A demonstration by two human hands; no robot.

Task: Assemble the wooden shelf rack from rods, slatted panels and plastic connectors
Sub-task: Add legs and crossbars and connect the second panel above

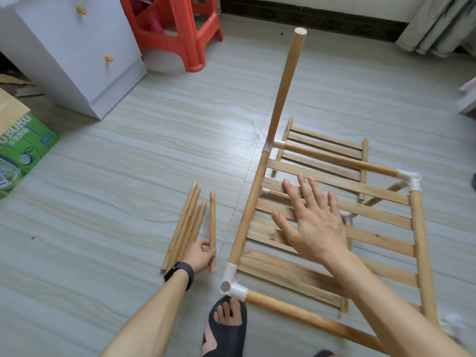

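A rectangular frame of wooden rods (247, 210) joined by white plastic connectors (230, 282) stands on the floor, with a slatted panel (365, 215) resting in it. One rod (286, 83) stands upright from the far-left connector (270, 146). My right hand (311, 217) lies flat, fingers spread, on the panel's slats. A second slatted panel (327, 153) lies on the floor behind. Left of the frame lies a bundle of loose rods (188, 222). My left hand (202, 255) is shut on the rightmost loose rod (212, 222) near its close end.
A white drawer cabinet (77, 47) and red plastic stools (175, 32) stand at the back left. A green cardboard box (18, 153) sits at the far left. My sandalled foot (226, 323) rests beside the near-left connector. A curtain (443, 24) hangs at the back right.
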